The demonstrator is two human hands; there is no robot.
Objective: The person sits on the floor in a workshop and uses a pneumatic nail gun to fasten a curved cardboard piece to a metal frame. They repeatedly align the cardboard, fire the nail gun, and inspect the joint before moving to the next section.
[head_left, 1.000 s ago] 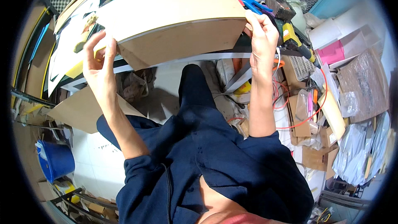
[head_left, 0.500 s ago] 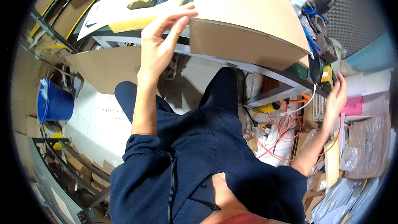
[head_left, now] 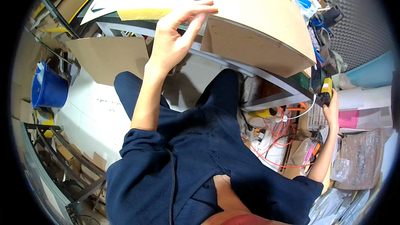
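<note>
1. By the left hand (head_left: 171, 39), fingers outstretched, thumb apart, smooth, angular cardboard (head_left: 260, 10) is touched at the table's (head_left: 301, 80) front edge.
2. By the table's right corner, a blocky yellow tool (head_left: 327, 86) is gripped by the right hand (head_left: 331, 110).

Wkshp; cluttered bench (head_left: 275, 101), cables (head_left: 277, 130) u/neath

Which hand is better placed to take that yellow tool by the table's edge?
Probably the right hand: it is right at the yellow tool, though its grip is unclear. The left hand is farther away, by the cardboard's left corner.
</note>
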